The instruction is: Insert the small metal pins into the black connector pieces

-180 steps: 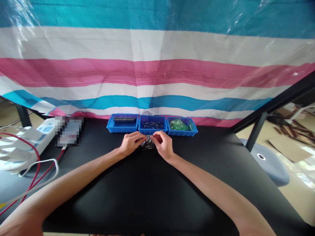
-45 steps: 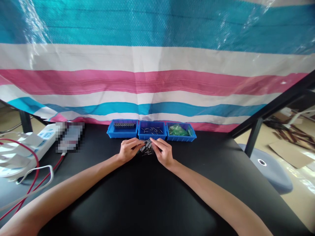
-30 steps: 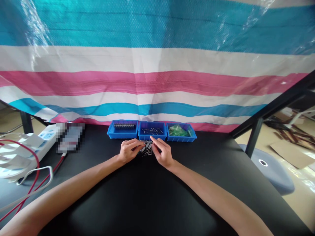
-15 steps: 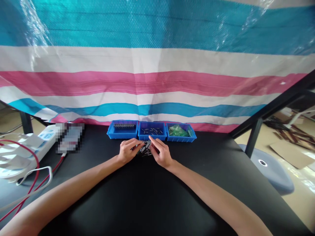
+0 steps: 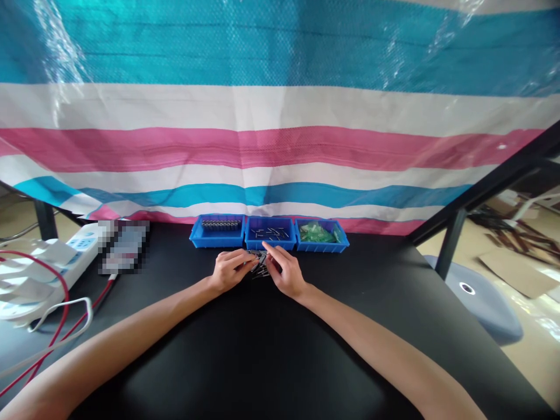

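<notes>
Left hand (image 5: 228,273) and right hand (image 5: 285,273) meet at a pin pile (image 5: 261,267) on the worktop (image 5: 262,356), with blue trays (image 5: 270,242) at twelve o'clock. The right grip is open; the left cannot be told. Sliding pins out singly seems best.

Left hand (image 5: 227,273) and right hand (image 5: 285,275) meet over pile of small dark metal parts (image 5: 261,267) on black bench (image 5: 262,361); grip too small to tell. Row of blue trays (image 5: 270,243) just behind, striped tarp (image 5: 280,116) beyond. Power strip (image 5: 83,238) far left.
</notes>
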The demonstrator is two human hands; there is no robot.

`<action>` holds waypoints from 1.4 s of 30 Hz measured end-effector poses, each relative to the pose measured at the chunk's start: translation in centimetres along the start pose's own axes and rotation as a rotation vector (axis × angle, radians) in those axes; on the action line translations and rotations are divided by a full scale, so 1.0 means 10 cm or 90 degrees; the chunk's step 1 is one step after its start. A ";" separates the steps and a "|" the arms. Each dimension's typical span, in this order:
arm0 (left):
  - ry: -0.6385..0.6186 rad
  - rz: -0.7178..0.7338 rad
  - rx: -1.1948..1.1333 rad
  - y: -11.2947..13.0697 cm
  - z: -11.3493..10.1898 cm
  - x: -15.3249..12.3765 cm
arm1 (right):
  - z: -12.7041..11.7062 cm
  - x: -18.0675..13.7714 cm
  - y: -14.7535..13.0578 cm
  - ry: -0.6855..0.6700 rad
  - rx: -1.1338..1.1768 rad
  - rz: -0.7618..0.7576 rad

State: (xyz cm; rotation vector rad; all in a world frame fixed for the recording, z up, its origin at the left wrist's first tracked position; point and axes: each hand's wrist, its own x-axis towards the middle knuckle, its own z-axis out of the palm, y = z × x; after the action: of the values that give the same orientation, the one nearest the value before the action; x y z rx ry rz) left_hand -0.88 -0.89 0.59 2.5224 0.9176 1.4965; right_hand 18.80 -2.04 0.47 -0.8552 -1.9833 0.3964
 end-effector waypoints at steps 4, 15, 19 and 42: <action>-0.012 0.006 0.009 -0.01 0.00 0.00 | 0.01 -0.01 0.02 -0.011 -0.010 0.002; -0.009 0.014 0.026 -0.01 0.01 -0.01 | 0.02 -0.02 0.02 -0.033 -0.035 -0.004; 0.004 -0.004 0.036 0.00 0.01 0.00 | 0.02 -0.01 0.01 -0.041 -0.032 0.003; 0.032 -0.090 0.042 0.00 0.02 0.02 | 0.00 0.00 0.00 -0.034 -0.031 0.010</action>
State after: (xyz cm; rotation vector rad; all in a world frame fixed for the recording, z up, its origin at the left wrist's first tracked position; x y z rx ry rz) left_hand -0.64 -0.70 0.60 2.4161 1.1451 1.5168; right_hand 18.82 -2.01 0.44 -0.8995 -2.0435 0.3856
